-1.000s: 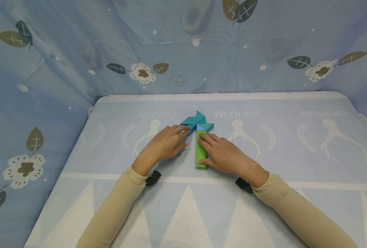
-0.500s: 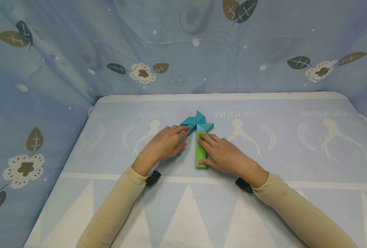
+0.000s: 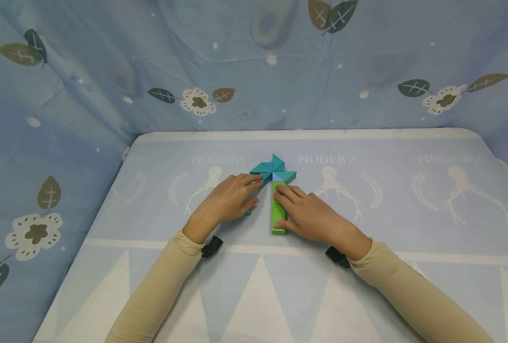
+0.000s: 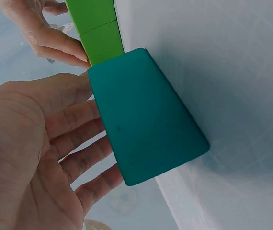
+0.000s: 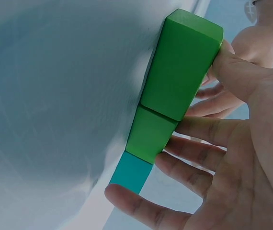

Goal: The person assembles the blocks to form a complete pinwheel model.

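Several teal triangular blocks (image 3: 275,166) lie flat in a pinwheel shape at the table's middle. A column of green blocks (image 3: 278,218) runs from it toward me. My left hand (image 3: 232,196) lies left of the column, its fingertips at the pinwheel's lower-left blade. Under its thumb side another teal block (image 4: 146,117) shows, large in the left wrist view and mostly hidden in the head view. My right hand (image 3: 309,213) rests along the column's right side, fingertips on the green blocks and thumb near the front end. In the right wrist view its fingers (image 5: 189,175) stay fairly straight.
A pale blue patterned cloth (image 3: 408,228) covers the table. Blue floral curtains (image 3: 254,62) hang behind it and on the left. Dark wrist-worn devices (image 3: 212,247) sit under both wrists, close to the tabletop.
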